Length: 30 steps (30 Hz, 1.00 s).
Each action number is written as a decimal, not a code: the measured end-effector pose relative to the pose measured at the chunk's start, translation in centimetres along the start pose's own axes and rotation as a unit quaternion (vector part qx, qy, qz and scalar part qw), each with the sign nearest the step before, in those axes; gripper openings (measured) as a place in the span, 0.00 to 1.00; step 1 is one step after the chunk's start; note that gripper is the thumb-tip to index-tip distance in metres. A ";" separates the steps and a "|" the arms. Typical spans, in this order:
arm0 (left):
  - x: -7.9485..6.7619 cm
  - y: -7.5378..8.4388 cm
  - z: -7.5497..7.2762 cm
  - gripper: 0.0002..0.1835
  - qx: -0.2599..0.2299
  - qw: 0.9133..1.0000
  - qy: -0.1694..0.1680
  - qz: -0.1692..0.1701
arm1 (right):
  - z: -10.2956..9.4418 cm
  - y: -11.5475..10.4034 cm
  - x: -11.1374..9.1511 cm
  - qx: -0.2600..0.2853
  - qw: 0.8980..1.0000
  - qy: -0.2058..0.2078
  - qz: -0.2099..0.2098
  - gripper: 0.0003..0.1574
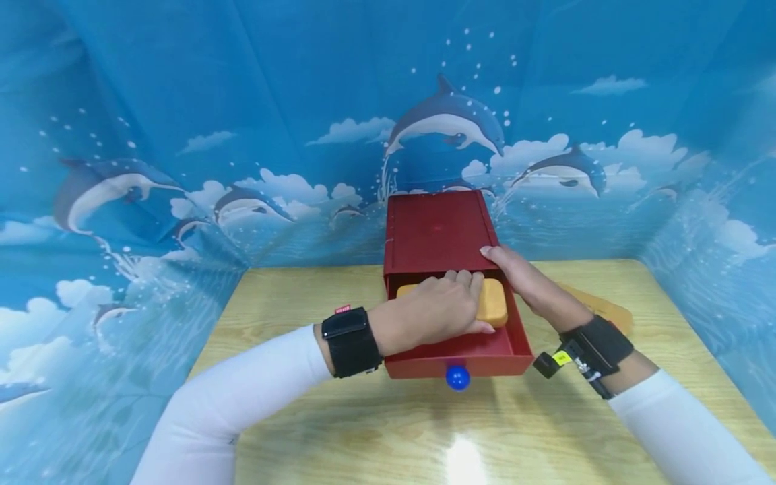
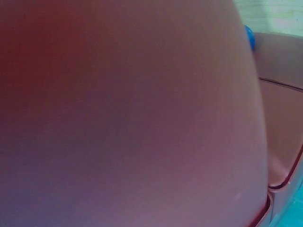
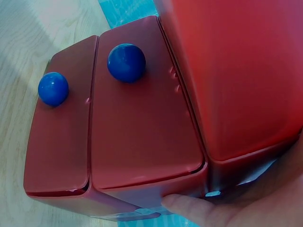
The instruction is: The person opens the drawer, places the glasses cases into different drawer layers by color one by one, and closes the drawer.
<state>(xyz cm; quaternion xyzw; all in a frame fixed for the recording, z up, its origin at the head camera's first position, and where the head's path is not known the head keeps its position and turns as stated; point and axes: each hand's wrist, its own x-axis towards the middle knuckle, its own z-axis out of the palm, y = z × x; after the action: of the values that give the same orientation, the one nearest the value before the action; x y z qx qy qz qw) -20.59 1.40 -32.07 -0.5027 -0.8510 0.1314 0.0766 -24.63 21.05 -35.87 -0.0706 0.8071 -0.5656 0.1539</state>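
A red drawer cabinet (image 1: 436, 229) stands on the table, its top drawer (image 1: 467, 366) pulled out toward me by the blue knob's side. Inside that drawer lies a yellow-orange block with rounded corners (image 1: 494, 303), and my left hand (image 1: 439, 306) grips it from above with curled fingers. My right hand (image 1: 515, 269) rests against the cabinet's right side, thumb on the top near the front edge. One straight finger touches the cabinet's side in the right wrist view, below the open drawer. The drawer's red surface (image 2: 132, 113) fills most of the left wrist view, where the left hand is hidden.
Two lower drawers, each with a blue knob (image 3: 126, 63), are closed. A flat orange-brown piece (image 1: 606, 313) lies on the wooden table (image 1: 339, 431) beyond my right forearm. A blue dolphin-print curtain (image 1: 303, 81) encloses the back and sides.
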 end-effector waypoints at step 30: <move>0.5 -0.6 1.1 0.37 0.029 1.000 -0.008 -0.009 | 0.2 0.1 -0.3 -0.006 1.000 -0.006 -0.014 0.40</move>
<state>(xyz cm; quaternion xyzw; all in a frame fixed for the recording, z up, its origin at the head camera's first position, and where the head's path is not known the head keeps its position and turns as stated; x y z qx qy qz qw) -21.59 1.41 -32.91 -0.4919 -0.8517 0.1592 0.0850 -24.22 20.97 -35.98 -0.0862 0.8085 -0.5625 0.1501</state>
